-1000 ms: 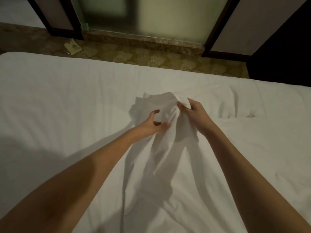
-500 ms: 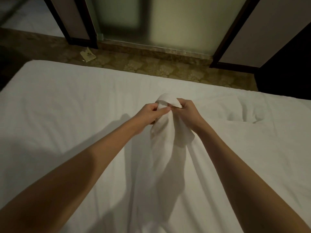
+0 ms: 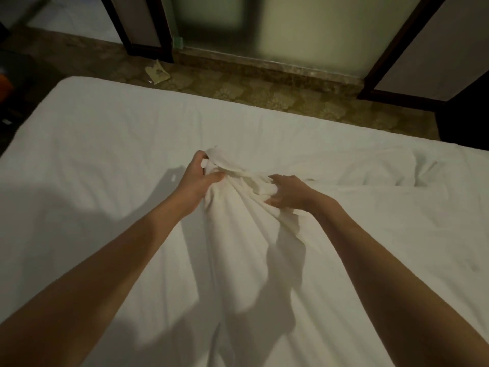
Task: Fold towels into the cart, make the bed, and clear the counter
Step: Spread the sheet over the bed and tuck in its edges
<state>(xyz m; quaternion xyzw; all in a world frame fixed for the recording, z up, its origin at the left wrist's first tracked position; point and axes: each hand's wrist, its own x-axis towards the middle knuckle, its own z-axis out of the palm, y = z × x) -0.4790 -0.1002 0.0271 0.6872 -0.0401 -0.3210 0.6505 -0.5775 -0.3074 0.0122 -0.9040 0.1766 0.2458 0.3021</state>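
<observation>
Over the middle of the bed (image 3: 105,144), the left hand (image 3: 195,178) and the right hand (image 3: 287,193) are each gripping the bunched top edge of the white sheet (image 3: 238,234) with curled fingers (image 3: 272,201), apparently hunting for a corner so it can be spread out flat.

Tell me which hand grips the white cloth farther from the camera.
The left hand: it grips the white cloth at its raised far tip, while the right hand grips a bunch lower and nearer the camera.

Bedroom, white-sheeted bed (image 3: 105,144), patterned carpet (image 3: 264,94), dark-framed doors (image 3: 143,27)
</observation>
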